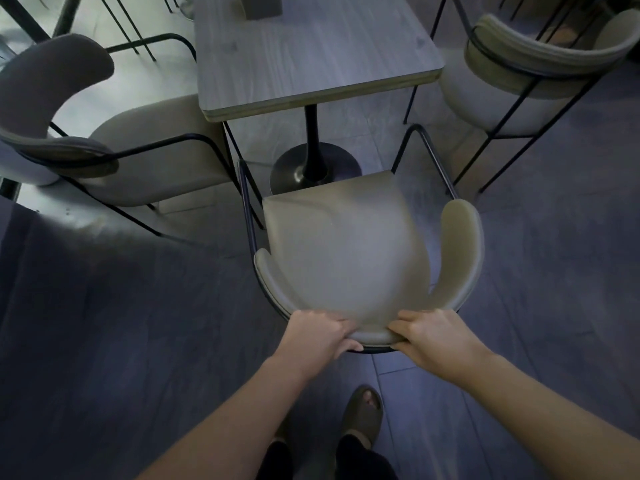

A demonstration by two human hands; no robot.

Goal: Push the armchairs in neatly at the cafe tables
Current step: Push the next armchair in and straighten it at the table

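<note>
A beige armchair (343,244) with a black metal frame stands in front of me, facing a grey wood-grain cafe table (311,57). Its seat front sits near the table's black pedestal base (313,168), short of the table's near edge. My left hand (320,336) grips the curved backrest on its left part. My right hand (433,339) grips the same backrest just to the right. Both sets of fingers wrap over the top of the rest.
A second armchair (138,157) stands at the table's left side, angled. A third armchair (540,71) stands at the far right, behind the table's corner. A dark box (261,5) sits on the table's far end. My sandalled foot (363,415) is on the grey tiled floor.
</note>
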